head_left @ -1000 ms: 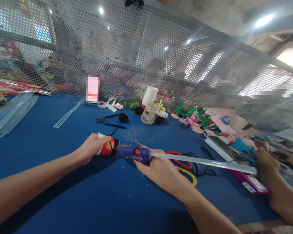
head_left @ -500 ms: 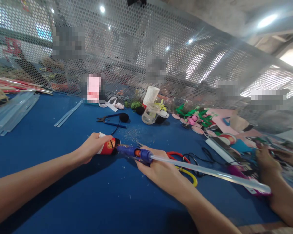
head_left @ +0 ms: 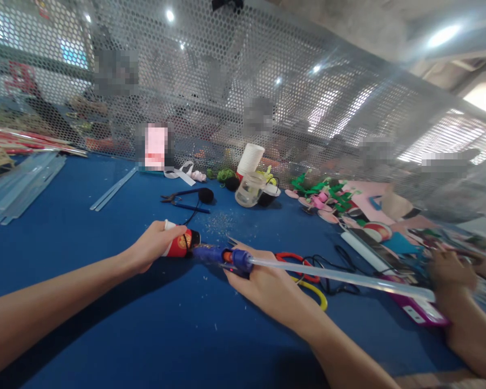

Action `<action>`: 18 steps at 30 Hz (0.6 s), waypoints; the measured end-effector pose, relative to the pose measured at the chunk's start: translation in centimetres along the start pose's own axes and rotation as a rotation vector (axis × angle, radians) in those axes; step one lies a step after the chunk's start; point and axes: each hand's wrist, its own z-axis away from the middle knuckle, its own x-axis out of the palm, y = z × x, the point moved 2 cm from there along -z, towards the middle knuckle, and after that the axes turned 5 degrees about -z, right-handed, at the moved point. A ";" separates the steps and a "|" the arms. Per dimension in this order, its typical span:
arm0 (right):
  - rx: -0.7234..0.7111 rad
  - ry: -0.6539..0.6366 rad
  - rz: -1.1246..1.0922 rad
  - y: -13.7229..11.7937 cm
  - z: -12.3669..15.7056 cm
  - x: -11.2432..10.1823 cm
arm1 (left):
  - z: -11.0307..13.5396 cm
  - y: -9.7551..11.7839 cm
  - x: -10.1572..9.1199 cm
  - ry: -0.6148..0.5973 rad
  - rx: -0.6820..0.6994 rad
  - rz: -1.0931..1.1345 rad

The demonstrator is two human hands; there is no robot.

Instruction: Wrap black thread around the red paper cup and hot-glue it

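Left hand [head_left: 152, 249] grips a red figure [head_left: 181, 243], its gold emblem unreadable, while right hand [head_left: 267, 283] clasps the glue gun [head_left: 222, 254] touching it.

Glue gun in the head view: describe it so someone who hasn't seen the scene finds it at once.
On the blue table, look to the near middle, where the person's two hands meet. The right hand grips the glue gun, its nozzle against the small red figure held in the left hand. It is the only blue tool there, with an orange collar and a long clear glue stick trailing out to the right.
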 end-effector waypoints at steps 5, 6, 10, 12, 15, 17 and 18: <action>0.010 0.029 0.039 0.4 -0.2 0.1 | 0.1 -0.1 0.0 -0.013 -0.009 -0.007; 0.013 0.041 0.040 0.6 -0.3 0.1 | 0.1 0.0 0.0 -0.008 -0.005 -0.023; 0.048 0.060 0.007 1.1 -0.4 0.3 | 0.3 0.1 0.1 0.008 0.042 -0.099; 0.077 0.072 -0.010 1.3 -0.5 0.4 | 0.4 0.2 0.1 0.017 0.065 -0.141; 0.138 0.091 -0.011 1.4 -0.7 0.4 | 0.5 0.4 0.1 0.024 0.109 -0.220; 0.188 0.098 0.006 1.4 -0.9 0.4 | 0.6 0.4 0.1 0.020 0.144 -0.266; 0.206 0.105 0.013 1.4 -1.0 0.4 | 0.6 0.4 0.1 0.017 0.153 -0.282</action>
